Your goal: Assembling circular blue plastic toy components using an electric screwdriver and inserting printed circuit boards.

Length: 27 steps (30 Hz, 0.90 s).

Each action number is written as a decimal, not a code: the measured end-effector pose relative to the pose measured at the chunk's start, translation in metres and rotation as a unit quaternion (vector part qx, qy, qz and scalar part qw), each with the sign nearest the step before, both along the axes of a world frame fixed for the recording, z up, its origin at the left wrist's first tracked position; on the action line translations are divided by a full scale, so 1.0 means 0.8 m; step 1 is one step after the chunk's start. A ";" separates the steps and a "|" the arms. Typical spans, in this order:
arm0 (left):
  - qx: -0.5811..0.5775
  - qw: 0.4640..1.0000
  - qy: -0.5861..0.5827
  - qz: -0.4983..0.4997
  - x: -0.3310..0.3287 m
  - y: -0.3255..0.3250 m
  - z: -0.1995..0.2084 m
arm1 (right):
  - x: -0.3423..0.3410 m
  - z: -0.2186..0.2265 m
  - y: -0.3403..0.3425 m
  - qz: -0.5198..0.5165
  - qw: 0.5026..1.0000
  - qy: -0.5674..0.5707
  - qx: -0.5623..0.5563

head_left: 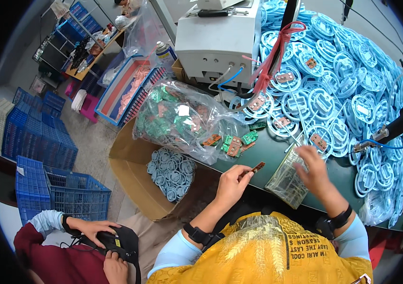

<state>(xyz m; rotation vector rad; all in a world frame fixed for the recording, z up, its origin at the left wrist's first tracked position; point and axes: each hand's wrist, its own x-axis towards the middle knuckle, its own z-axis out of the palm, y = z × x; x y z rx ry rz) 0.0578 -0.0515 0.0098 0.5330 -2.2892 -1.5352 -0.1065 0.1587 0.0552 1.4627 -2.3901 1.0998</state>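
My left hand is closed, with thumb and fingers pinching a small brown circuit board near the bench's front edge. My right hand hovers by a flat block wrapped in clear tape. Motion blurs its fingers, so I cannot tell whether they hold anything. Just beyond it, light blue round plastic parts lie in a large heap, and several carry a brown board. A few loose green and brown circuit boards lie beside a clear plastic bag of boards.
A grey machine stands behind the bag. Left of the bench, a cardboard box holds grey-blue round parts. A black and orange tool hangs at the right. Another person's hands hold a black object. Blue crates stack farther left.
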 end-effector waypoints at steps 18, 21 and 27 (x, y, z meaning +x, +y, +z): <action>0.000 0.998 -0.045 -0.035 0.004 0.040 0.023 | 0.029 -0.046 0.099 -0.082 0.995 0.024 -0.044; -0.038 0.999 -0.025 -0.028 0.019 0.044 0.028 | 0.024 -0.061 0.105 -0.088 0.994 0.050 -0.028; -0.098 0.994 -0.050 0.004 0.068 0.065 0.056 | 0.020 -0.092 0.125 -0.076 0.993 0.083 0.036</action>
